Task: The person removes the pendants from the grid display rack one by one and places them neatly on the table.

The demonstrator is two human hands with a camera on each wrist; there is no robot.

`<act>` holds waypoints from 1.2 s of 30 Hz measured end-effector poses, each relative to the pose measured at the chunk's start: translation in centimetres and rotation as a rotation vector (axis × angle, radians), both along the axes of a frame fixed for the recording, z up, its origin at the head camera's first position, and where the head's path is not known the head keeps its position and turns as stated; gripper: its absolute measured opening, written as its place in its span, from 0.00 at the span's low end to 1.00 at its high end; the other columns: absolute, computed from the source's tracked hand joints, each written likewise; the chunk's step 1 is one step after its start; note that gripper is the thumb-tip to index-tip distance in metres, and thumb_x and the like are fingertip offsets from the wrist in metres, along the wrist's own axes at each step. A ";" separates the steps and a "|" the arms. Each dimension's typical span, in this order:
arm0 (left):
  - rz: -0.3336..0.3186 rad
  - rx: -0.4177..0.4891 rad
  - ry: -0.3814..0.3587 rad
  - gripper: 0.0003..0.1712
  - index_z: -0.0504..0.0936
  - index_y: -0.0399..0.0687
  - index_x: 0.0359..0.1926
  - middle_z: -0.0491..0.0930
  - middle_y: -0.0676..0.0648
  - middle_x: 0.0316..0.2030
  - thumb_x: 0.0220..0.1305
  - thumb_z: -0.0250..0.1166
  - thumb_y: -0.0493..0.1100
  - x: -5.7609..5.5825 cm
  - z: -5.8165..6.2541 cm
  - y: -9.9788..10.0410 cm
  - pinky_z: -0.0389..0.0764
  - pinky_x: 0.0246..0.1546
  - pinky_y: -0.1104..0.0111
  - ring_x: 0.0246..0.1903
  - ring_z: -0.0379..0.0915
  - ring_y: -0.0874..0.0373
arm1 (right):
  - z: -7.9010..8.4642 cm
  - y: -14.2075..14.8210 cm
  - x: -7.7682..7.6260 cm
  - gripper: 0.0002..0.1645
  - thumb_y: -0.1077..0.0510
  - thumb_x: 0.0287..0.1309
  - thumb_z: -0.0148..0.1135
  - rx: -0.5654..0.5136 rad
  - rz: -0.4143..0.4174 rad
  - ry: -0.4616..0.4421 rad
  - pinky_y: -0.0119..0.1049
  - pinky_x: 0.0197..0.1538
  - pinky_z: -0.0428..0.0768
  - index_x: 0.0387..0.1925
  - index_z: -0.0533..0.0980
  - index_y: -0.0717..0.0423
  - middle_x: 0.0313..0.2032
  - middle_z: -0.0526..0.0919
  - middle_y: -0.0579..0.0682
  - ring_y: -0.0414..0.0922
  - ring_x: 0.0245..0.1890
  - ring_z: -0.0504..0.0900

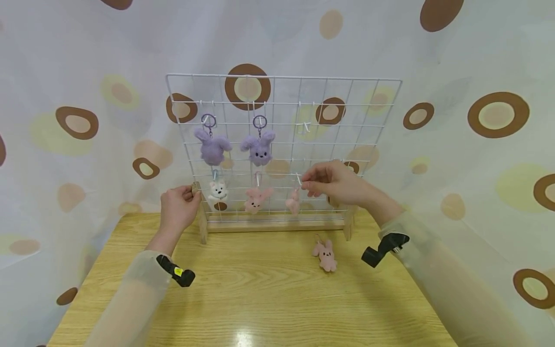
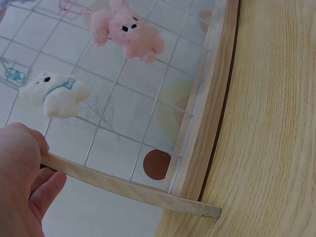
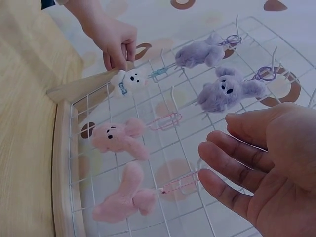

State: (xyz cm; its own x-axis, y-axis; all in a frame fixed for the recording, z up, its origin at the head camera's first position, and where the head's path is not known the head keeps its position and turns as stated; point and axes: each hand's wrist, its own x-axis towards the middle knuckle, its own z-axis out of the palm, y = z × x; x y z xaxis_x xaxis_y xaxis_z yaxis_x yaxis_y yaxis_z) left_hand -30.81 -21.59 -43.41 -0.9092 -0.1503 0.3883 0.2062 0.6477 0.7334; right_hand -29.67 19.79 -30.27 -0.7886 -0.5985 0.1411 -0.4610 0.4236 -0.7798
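My left hand (image 1: 178, 207) grips the top of the wooden side post (image 2: 128, 189) of a white wire grid rack, fingers and thumb on either side of it. At the lower right of the hanging toys, my right hand (image 1: 340, 183) is beside a hook (image 1: 298, 179) that carries a pink plush keychain (image 1: 293, 202). In the right wrist view its fingers are loosely bent with nothing between them, and one fingertip overlaps the end of that keychain's pink strap (image 3: 180, 185). Another pink bunny keychain (image 3: 118, 136) and a white bear keychain (image 2: 57, 94) hang in the same row.
Two purple bunny keychains (image 1: 213, 148) hang in the upper row. A bare white hook (image 1: 305, 127) sticks out to their right. One more pink bunny keychain (image 1: 326, 256) lies on the wooden table (image 1: 243, 294) before the rack. A dotted curtain (image 1: 468, 62) hangs behind.
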 end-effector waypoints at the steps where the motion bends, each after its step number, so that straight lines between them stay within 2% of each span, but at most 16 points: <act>1: 0.000 -0.002 -0.001 0.17 0.86 0.22 0.51 0.88 0.30 0.41 0.73 0.65 0.37 0.0 0.0 0.0 0.88 0.46 0.48 0.44 0.88 0.38 | 0.1 -0.1 -0.1 0.08 0.65 0.73 0.65 0.001 0.002 0.001 0.46 0.45 0.88 0.49 0.83 0.66 0.38 0.89 0.53 0.50 0.36 0.88; 5: 0.000 0.001 -0.014 0.18 0.85 0.22 0.51 0.88 0.30 0.42 0.73 0.65 0.37 0.1 0.2 0.1 0.88 0.47 0.48 0.44 0.88 0.38 | 0.7 -0.4 -0.3 0.09 0.64 0.73 0.65 0.009 0.006 0.006 0.47 0.46 0.88 0.49 0.83 0.67 0.38 0.89 0.53 0.50 0.37 0.88; 10: 0.004 0.007 -0.020 0.19 0.85 0.22 0.52 0.87 0.30 0.42 0.74 0.64 0.38 0.1 0.1 0.0 0.87 0.47 0.49 0.45 0.88 0.38 | 1.4 -0.7 -0.6 0.09 0.64 0.73 0.65 0.011 0.002 0.001 0.40 0.44 0.87 0.48 0.83 0.67 0.37 0.89 0.55 0.52 0.37 0.87; 16: 0.005 0.006 -0.012 0.19 0.84 0.21 0.53 0.87 0.29 0.43 0.74 0.64 0.38 0.0 0.0 0.0 0.87 0.47 0.48 0.45 0.88 0.38 | 1.7 -1.0 -0.9 0.10 0.62 0.73 0.66 0.012 0.000 -0.009 0.41 0.44 0.87 0.49 0.83 0.65 0.39 0.88 0.62 0.53 0.37 0.87; 23: -0.007 0.011 -0.013 0.19 0.84 0.22 0.53 0.87 0.29 0.43 0.74 0.65 0.38 -0.1 -0.1 -0.1 0.87 0.47 0.49 0.45 0.88 0.38 | 1.7 -1.5 -1.2 0.11 0.61 0.74 0.66 -0.003 -0.006 -0.012 0.42 0.44 0.88 0.50 0.83 0.64 0.40 0.88 0.56 0.53 0.38 0.88; 28: -0.011 0.016 -0.016 0.19 0.84 0.22 0.53 0.87 0.29 0.43 0.74 0.64 0.38 -0.2 -0.1 -0.2 0.87 0.47 0.50 0.46 0.88 0.38 | 2.0 -2.1 -1.5 0.11 0.61 0.74 0.66 -0.019 -0.003 -0.009 0.42 0.45 0.88 0.51 0.83 0.64 0.41 0.88 0.55 0.55 0.40 0.88; 32: -0.011 0.014 -0.011 0.18 0.85 0.22 0.53 0.87 0.29 0.43 0.74 0.65 0.37 -0.2 -0.1 -0.2 0.88 0.46 0.50 0.45 0.88 0.39 | 2.6 -2.6 -1.8 0.10 0.62 0.74 0.65 -0.021 0.015 0.026 0.42 0.44 0.88 0.50 0.83 0.65 0.41 0.89 0.55 0.53 0.39 0.89; 36: -0.015 0.016 -0.013 0.18 0.85 0.23 0.53 0.88 0.30 0.43 0.74 0.65 0.37 -0.2 -0.1 -0.2 0.88 0.46 0.50 0.45 0.88 0.39 | 3.2 -3.2 -2.0 0.10 0.64 0.73 0.65 -0.032 0.028 0.049 0.48 0.45 0.88 0.50 0.83 0.67 0.40 0.89 0.55 0.53 0.39 0.89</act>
